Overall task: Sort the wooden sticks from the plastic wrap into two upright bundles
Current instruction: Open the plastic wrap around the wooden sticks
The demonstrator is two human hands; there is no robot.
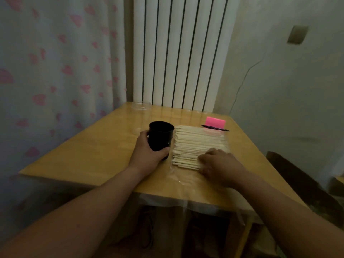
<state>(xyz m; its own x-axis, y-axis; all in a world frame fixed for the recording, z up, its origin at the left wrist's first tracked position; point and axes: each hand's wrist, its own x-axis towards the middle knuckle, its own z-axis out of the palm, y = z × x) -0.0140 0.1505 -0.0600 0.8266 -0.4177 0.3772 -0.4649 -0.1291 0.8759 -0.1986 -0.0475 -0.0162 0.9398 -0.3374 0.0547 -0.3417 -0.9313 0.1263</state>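
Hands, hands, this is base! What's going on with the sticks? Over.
Left hand grips black cup. Right hand on wooden sticks, blurred, grip unclear. Sticks lying flat on plastic wrap, none upright. Pen behind the pile, not in the way.

Cup (161, 137) left of sticks (197, 144), perhaps touching

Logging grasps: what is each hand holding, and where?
Left hand grips the black cup round its lower side wall. Right hand rests on the wooden sticks; blur hides any grip.

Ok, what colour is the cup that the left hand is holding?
Black. The cup in the left hand shows best in the head view.
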